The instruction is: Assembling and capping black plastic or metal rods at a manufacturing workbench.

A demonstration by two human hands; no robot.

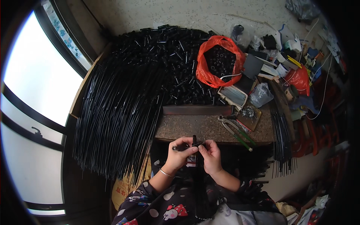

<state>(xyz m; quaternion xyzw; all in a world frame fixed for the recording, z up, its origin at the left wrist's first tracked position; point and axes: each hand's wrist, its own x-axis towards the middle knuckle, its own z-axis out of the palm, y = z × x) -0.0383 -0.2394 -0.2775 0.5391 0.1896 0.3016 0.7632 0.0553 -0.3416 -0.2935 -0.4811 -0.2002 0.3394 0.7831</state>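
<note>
In front of my body both hands meet over a small black tubular part [194,140], which stands upright between the fingertips. My left hand [180,152] pinches it from the left, and another small dark piece shows beside its curled fingers. From the right, my right hand [212,156] presses thumb and fingers against the same part, with thin dark strands at its fingertips. The exact joint between these pieces is too small to make out. Just beyond my hands lies the bare front of the brown speckled table [187,125].
Long thin black rods [116,120] overhang the table's left side. Behind them lies a heap of black plastic tubes [176,56]. A red plastic bag [203,71] holds black ring-shaped parts. Green-handled pincers [240,137] lie at right, near a tray of small metal pieces [255,122].
</note>
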